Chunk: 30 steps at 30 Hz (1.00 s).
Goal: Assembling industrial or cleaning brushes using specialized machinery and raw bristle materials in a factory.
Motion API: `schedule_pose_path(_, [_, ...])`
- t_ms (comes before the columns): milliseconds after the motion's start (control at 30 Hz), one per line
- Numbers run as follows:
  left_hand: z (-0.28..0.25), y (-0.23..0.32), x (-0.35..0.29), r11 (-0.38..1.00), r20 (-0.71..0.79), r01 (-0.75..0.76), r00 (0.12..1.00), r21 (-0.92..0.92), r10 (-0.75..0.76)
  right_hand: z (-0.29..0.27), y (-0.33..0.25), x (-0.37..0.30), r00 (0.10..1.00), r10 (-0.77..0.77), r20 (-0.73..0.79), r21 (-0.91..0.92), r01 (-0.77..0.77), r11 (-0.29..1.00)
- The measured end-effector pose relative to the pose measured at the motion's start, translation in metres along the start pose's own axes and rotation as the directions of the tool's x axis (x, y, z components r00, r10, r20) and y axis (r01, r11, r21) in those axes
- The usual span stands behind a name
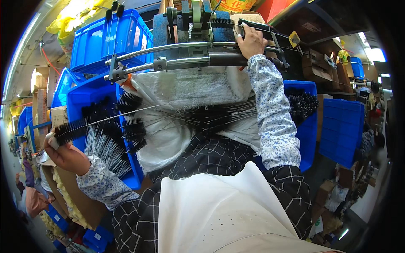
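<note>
Workshop, left hand holding black brush, right hand at machine

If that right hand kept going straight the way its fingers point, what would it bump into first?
Probably the dark bar just past the right hand's fingertips, though depth is unclear and they may already touch it.

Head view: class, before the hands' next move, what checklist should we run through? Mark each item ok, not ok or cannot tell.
1. Brush in left hand: ok, held near its bristled end.
2. Right hand clear of the machine: not ok, it is over the right side.
3. Right hand's grip: cannot tell, fingers hide it.
4. Wire stem clear of the loose brushes: cannot tell, they overlap in view.
5. Right blue bin stocked: ok, black bristles show.
</note>
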<state>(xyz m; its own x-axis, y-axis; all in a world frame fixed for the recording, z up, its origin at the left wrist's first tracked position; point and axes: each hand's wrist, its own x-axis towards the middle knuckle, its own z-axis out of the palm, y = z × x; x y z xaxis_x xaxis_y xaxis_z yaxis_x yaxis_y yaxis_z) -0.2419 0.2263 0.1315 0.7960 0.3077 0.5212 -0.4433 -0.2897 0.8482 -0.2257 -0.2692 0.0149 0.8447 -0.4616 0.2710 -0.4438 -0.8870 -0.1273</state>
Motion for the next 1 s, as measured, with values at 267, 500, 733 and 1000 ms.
schedule_pose_path(267, [0.014, 0.005, -0.004, 0.986, -0.111, -0.065, 0.993, -0.154, 0.048, 0.011, -0.026, -0.002, 0.999, 0.009, -0.043, 0.203, 0.000, 0.979])
schedule_pose_path(500, [0.004, -0.002, -0.006, 0.982, -0.147, -0.016, 0.989, -0.188, -0.012, 0.014, -0.037, -0.004, 0.997, -0.014, -0.076, 0.243, 0.032, 0.969])
schedule_pose_path(733, [0.009, 0.000, -0.007, 0.980, -0.137, 0.000, 0.990, -0.198, -0.027, 0.012, -0.070, -0.007, 0.998, 0.003, -0.060, 0.204, 0.010, 0.979])
schedule_pose_path(1000, [0.030, 0.001, -0.014, 0.972, -0.097, 0.001, 0.995, -0.236, -0.025, 0.017, -0.107, -0.012, 0.994, -0.034, -0.104, 0.106, 0.045, 0.993])
